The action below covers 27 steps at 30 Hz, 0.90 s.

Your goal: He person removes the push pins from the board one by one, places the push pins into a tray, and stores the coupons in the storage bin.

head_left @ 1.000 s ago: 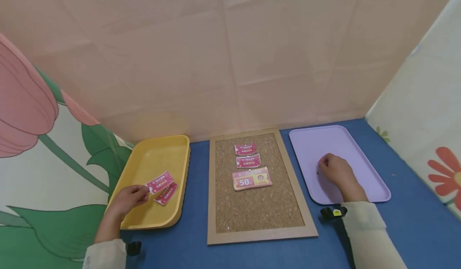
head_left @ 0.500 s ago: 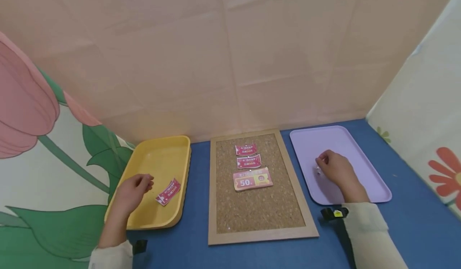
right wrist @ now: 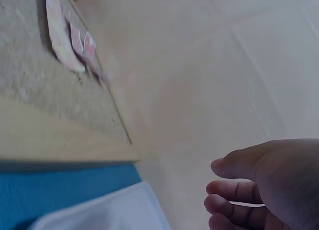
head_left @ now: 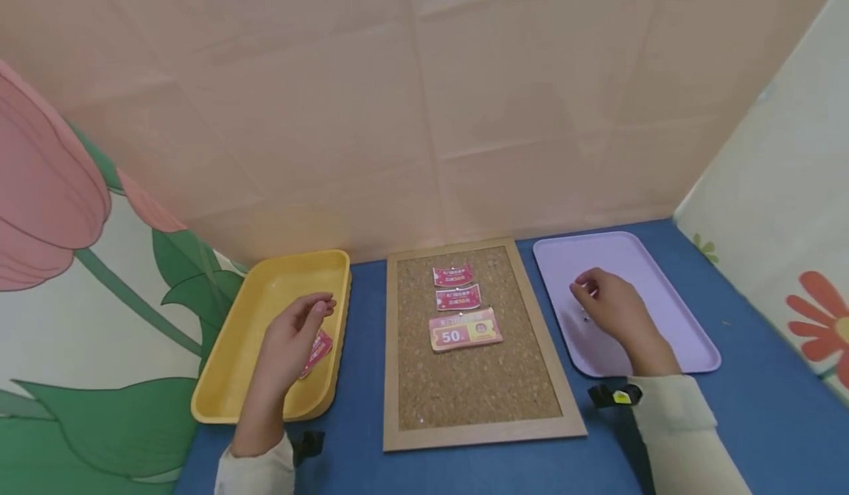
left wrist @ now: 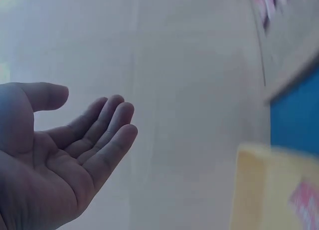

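My left hand (head_left: pixel 292 336) is raised over the right side of the yellow tray (head_left: pixel 278 270), partly hiding a pink-red coupon (head_left: pixel 320 349) there. In the left wrist view the palm of that hand (left wrist: pixel 75 155) faces up, bare, with loosely bent fingers and the thumb apart. Above the purple tray (head_left: pixel 646 296) is my right hand (head_left: pixel 617 307), its fingers relaxed and holding nothing in the right wrist view. Tiny shiny pieces (head_left: pixel 585 318) lie on that tray just below its fingertips.
Between the trays lies a wood-framed cork board (head_left: pixel 477 384). Two small red coupons (head_left: pixel 458 297) and a larger pink one (head_left: pixel 464 330) sit on its upper half. A blue cloth (head_left: pixel 358 421) covers the table; a beige sheet (head_left: pixel 332 112) hangs behind.
My left hand has let go of a coupon, risen and moved right across the yellow tray. The coupons there now overlap or are hidden. The right hand has shifted slightly left, fingers loosening.
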Each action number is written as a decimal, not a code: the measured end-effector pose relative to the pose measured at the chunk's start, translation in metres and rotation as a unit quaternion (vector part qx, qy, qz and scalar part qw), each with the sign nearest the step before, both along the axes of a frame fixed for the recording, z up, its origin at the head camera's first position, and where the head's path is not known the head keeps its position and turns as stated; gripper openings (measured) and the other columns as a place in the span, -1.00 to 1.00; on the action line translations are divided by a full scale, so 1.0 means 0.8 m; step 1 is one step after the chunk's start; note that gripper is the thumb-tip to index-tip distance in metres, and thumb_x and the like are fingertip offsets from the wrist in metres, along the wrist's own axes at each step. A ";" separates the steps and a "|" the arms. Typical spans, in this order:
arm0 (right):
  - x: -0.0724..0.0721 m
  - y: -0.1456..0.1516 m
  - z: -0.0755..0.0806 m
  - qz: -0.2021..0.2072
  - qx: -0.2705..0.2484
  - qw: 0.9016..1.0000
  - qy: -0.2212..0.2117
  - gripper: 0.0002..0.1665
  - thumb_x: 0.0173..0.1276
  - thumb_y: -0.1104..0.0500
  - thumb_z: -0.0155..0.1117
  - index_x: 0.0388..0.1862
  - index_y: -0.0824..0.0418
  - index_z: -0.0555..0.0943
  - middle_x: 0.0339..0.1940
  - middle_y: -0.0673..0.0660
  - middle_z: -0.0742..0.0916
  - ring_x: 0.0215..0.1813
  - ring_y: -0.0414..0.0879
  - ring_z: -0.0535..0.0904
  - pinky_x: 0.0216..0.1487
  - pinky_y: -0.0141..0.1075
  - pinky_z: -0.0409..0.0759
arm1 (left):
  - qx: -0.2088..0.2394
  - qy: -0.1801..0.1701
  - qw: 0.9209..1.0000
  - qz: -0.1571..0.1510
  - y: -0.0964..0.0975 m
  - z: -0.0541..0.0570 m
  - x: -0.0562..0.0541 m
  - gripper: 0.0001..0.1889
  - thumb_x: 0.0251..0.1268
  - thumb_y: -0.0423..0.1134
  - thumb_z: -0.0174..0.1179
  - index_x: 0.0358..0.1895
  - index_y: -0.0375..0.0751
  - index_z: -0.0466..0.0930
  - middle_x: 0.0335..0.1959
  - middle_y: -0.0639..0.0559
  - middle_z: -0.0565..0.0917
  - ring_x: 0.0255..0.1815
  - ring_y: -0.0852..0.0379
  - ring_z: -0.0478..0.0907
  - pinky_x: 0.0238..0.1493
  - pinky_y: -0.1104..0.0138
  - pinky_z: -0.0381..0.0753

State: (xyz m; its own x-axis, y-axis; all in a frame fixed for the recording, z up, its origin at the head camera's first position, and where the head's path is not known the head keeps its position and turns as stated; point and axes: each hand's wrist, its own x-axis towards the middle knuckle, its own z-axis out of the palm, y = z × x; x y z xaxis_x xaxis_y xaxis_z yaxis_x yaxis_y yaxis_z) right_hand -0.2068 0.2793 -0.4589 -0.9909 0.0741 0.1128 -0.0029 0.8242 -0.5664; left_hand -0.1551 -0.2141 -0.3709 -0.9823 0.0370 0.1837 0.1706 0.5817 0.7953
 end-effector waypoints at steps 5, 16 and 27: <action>0.007 -0.017 0.020 0.039 -0.006 0.998 0.050 -0.53 0.45 -0.03 0.16 0.05 0.36 0.54 -0.18 0.31 0.65 -0.16 0.16 0.55 -0.18 0.06 0.57 | 0.044 -0.002 0.998 -0.038 0.042 -0.008 -0.001 -0.60 0.48 0.06 0.02 0.20 -0.04 0.53 0.06 0.09 0.64 0.11 0.13 0.56 0.11 0.05 0.54; 0.013 -0.094 0.042 0.125 -0.023 0.988 0.083 -0.51 0.45 0.01 0.20 0.14 0.37 0.54 -0.09 0.28 0.67 -0.02 0.17 0.58 0.00 0.11 0.52 | 0.080 -0.033 0.989 -0.116 0.098 -0.019 -0.013 -0.60 0.53 -0.13 0.00 0.30 -0.23 0.43 0.22 -0.12 0.55 0.24 -0.03 0.47 0.23 -0.01 0.42; -0.018 -0.134 0.030 0.192 -0.122 0.973 0.040 -0.47 0.47 -0.13 0.12 0.17 0.23 0.56 -0.04 0.14 0.69 -0.01 0.01 0.59 0.00 -0.02 0.57 | 0.258 -0.088 0.943 -0.189 0.097 -0.071 -0.063 -0.50 0.56 -0.13 -0.06 0.36 -0.41 0.29 0.25 -0.27 0.47 0.31 -0.21 0.39 0.30 -0.03 0.33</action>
